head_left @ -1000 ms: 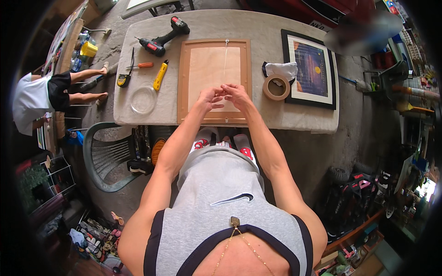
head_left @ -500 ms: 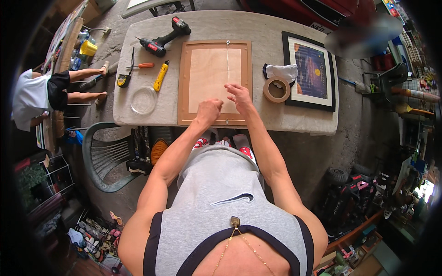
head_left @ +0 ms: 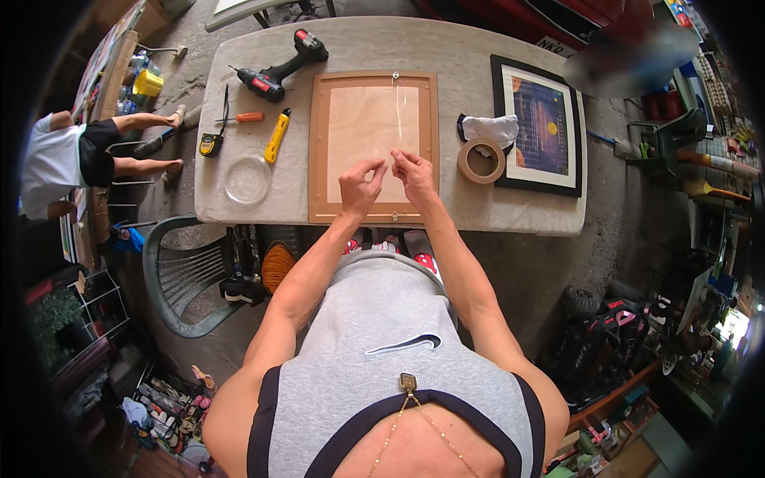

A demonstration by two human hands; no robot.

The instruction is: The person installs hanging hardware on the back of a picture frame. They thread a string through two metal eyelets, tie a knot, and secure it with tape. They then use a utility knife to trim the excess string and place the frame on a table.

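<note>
The cord [head_left: 400,119] looks light, limp and slippery; I'd pinch near its end. Over the frame [head_left: 358,119] by the worktop's [head_left: 466,88] near edge, my right grip [head_left: 414,173] seems clamped on it; my left grip [head_left: 361,186] is together, contents unclear.

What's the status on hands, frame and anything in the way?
Left hand, right hand over frame back; grip unclear. Pale strand runs from top hanger toward right hand. Tape roll apart, right of frame.
</note>
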